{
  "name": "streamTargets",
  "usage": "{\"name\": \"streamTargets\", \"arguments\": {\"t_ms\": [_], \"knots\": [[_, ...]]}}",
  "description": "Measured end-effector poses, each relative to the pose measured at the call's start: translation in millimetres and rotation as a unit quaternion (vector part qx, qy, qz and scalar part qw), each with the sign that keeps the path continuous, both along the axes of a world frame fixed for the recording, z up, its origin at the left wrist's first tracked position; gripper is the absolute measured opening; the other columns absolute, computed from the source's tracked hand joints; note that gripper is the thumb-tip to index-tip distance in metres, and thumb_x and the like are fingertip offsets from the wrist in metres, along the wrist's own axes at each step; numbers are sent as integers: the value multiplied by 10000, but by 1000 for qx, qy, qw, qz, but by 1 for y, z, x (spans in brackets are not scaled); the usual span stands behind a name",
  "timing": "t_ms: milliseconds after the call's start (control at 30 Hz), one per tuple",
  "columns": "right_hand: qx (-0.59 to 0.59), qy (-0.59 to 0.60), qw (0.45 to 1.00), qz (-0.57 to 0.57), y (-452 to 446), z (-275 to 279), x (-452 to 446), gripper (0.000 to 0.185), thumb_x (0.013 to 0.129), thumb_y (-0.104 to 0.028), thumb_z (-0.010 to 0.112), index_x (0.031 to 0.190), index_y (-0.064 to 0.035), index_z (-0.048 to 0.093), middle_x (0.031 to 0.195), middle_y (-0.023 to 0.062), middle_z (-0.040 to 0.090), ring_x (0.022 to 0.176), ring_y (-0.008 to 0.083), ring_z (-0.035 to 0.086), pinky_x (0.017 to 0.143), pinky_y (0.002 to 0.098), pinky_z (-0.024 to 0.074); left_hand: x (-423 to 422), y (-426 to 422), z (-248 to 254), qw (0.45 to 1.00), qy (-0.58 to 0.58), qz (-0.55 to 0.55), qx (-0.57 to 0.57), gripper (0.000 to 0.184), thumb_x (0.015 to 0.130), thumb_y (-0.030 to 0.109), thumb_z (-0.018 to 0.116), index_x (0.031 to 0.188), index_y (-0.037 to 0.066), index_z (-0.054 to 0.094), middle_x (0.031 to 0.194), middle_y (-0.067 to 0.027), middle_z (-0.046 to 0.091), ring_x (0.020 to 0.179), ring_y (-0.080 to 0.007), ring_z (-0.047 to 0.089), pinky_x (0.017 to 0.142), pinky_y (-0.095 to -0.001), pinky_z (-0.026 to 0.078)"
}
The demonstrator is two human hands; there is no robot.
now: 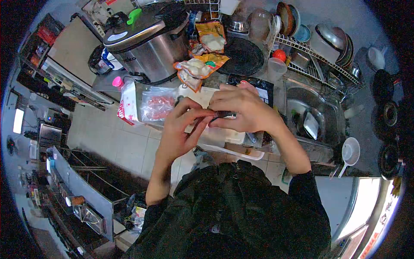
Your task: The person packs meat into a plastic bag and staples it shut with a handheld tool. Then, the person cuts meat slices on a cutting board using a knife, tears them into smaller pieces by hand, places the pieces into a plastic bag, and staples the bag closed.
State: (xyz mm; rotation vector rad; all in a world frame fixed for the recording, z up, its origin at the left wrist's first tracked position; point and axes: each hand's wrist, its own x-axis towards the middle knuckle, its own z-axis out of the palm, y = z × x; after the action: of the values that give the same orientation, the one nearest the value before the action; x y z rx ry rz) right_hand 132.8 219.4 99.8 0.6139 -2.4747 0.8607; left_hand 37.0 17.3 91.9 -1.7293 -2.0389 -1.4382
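In the head view, both hands meet over the cutting board (235, 137) at the counter's edge. My right hand (243, 108) is closed, its thumb and fingers around a small dark strip-like thing (222, 115) whose kind I cannot make out. My left hand (183, 127) is closed in a pinch, fingertips against the left end of that dark thing. A pale translucent sheet (213, 137), perhaps plastic, shows below the fingers. Left of the hands lies a clear bag of pink minced meat (158, 105). Behind the right hand is a black package (264, 91), partly covered.
A large steel pressure cooker (148, 56) stands at the back left, beside orange food packets (196, 67). A white jug with a pink cap (128, 101) is at the left edge. To the right are a sink (297, 97), a dish rack (302, 45) and a white strainer (351, 152).
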Motion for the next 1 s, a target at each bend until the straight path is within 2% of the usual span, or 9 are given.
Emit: {"name": "streamTargets", "arguments": {"t_ms": [100,200,333,433,533,700,800,833,1000], "knots": [[-28,0,999,-22,-5,-5,-1,326,743,-243,842,952,-43,693,946,62,661,912,269,603,793,399,449,-5,-3,-2,999,26,20,-4,136,856,7,728,987,39,726,943,-103,643,828,-243,655,697,-324,530],[-31,-24,999,-30,0,-1,5,379,724,-235,855,1011,-40,702,968,85,668,951,278,624,814,395,465,-11,-8,-5,998,-14,12,53,114,870,5,697,984,8,695,970,-126,675,850,-261,660,729,-333,526],[-76,-64,995,-18,21,-12,11,472,689,-239,880,1079,-33,711,1056,102,692,999,290,646,926,413,446,-13,-17,-3,989,-119,26,78,77,916,-9,649,989,-24,669,962,-141,717,868,-233,679,776,-322,528],[-39,-68,997,-25,22,-6,19,469,699,-243,876,1086,-37,711,1036,104,686,994,296,647,952,435,440,-16,-23,2,989,-118,26,81,61,928,-13,640,979,-35,665,976,-145,725,864,-211,678,793,-310,526],[25,-58,997,-37,16,-1,21,440,767,-308,843,1065,-17,702,1033,142,659,1016,327,634,878,427,508,-18,-29,3,987,-142,28,67,66,917,-24,647,979,-37,665,972,-143,729,863,-200,671,797,-309,524],[45,-74,996,-31,7,2,21,462,773,-333,821,1079,-9,697,1039,166,646,1010,350,632,863,446,514,-19,-30,5,991,-110,22,79,71,915,-26,647,982,-32,668,983,-140,738,872,-197,667,803,-310,522],[34,-98,994,-28,3,-1,21,475,765,-334,821,1085,-7,696,1034,164,645,1010,351,635,857,445,518,-16,-30,8,992,-97,19,78,72,916,-28,645,983,-32,669,986,-140,742,874,-204,668,808,-314,523],[26,-59,998,-10,1,-1,18,460,761,-336,819,1062,-10,695,1020,155,642,1009,352,637,836,453,520,-15,-30,8,993,-95,17,75,73,916,-29,645,984,-33,670,986,-140,742,875,-207,669,808,-314,524],[39,-125,990,-46,-7,-4,20,400,779,-331,808,998,-18,690,966,131,633,968,333,641,803,443,519,-13,-32,9,993,-96,13,66,76,916,-32,643,987,-34,670,985,-144,743,876,-212,669,798,-316,527]]}}
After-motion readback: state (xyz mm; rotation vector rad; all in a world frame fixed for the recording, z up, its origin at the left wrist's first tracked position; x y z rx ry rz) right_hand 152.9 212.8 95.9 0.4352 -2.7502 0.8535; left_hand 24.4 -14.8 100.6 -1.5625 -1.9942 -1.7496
